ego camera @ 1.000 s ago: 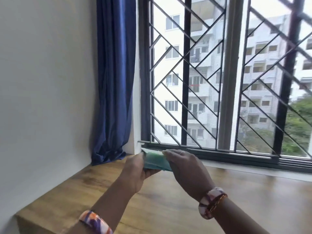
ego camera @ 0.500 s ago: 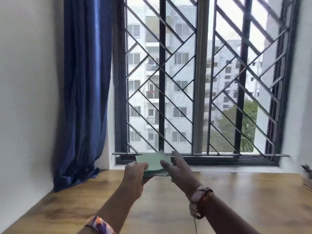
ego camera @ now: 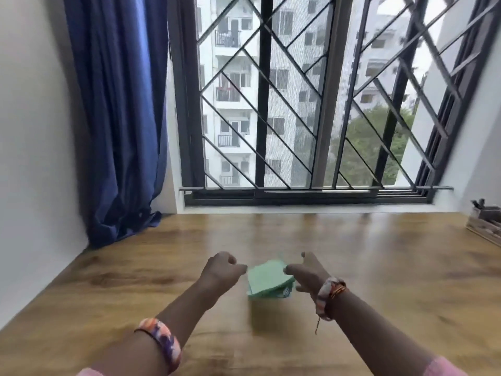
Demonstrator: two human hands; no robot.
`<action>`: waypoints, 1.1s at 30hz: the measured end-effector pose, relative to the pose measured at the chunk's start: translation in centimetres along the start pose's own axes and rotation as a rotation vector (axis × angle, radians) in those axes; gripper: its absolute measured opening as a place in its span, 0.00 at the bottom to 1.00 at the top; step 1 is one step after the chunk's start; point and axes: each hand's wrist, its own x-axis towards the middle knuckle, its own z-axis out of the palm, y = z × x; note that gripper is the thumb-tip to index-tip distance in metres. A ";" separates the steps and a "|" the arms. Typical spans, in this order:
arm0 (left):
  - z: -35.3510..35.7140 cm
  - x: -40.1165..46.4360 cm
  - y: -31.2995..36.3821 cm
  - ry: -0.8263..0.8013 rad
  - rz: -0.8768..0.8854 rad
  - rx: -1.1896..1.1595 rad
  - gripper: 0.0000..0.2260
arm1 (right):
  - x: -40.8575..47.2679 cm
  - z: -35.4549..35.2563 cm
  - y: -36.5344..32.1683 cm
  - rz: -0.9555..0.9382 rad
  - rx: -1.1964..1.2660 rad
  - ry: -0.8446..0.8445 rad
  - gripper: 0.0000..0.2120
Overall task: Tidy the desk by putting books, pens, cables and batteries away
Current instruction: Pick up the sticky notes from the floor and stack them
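Both hands reach forward over the wooden bench [ego camera: 352, 267] with a small green book [ego camera: 267, 280] between them. The left hand [ego camera: 221, 270] sits just beside the book's left edge, its fingers curled loosely inward; motion blur hides whether the fingertips touch the cover, so I cannot tell if it holds anything. The right hand [ego camera: 307, 272] is at the book's right edge, fingers fairly straight and spread, one fingertip lying against the top right corner of the cover. The book is blurred, with a faint shadow on the wood below it toward the person, and I cannot tell whether it lies on the bench or is just above it. Each wrist wears a patterned bangle [ego camera: 162, 340]. Beyond the hands, a window with a dark diagonal grille [ego camera: 271, 118] stands along the bench's far edge. Far out to the left of the left hand hangs a blue curtain [ego camera: 122, 118], and well off to the right of the right hand a wooden tray [ego camera: 485, 226] stands at the bench's edge.
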 end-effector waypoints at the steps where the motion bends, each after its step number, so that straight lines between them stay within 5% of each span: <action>1: -0.1 -0.1 -1.1 -0.012 -0.002 0.110 0.05 | 0.0 0.4 1.1 -0.009 -0.150 0.062 0.27; 5: 0.1 -0.5 -5.3 -0.036 0.044 0.484 0.15 | -1.7 1.8 5.3 -0.077 -0.391 0.100 0.27; 10: 1.0 -4.0 -8.2 0.079 0.322 0.748 0.13 | -6.6 4.2 10.5 -0.720 -0.542 0.230 0.26; 12: 1.8 -6.1 -10.1 0.219 0.485 0.857 0.13 | -9.1 4.8 11.8 -0.969 -0.639 0.184 0.20; 15: 3.0 -9.5 -13.7 0.238 0.472 0.822 0.18 | -11.6 5.8 14.7 -1.102 -0.714 0.017 0.12; 20: 2.7 -11.8 -17.3 0.188 0.363 0.866 0.26 | -12.1 6.5 21.5 -0.807 -0.766 -0.331 0.15; 27: 3.5 -12.6 -19.0 0.239 0.441 0.886 0.28 | -10.6 5.3 25.2 -0.221 -0.589 -0.197 0.15; 30: 5.1 -14.3 -21.3 0.288 0.530 0.833 0.31 | -9.7 5.0 26.3 0.326 -0.258 -0.070 0.21; 33: 6.7 -16.6 -25.6 0.192 0.455 0.856 0.34 | -9.1 4.9 26.1 0.755 0.490 0.095 0.10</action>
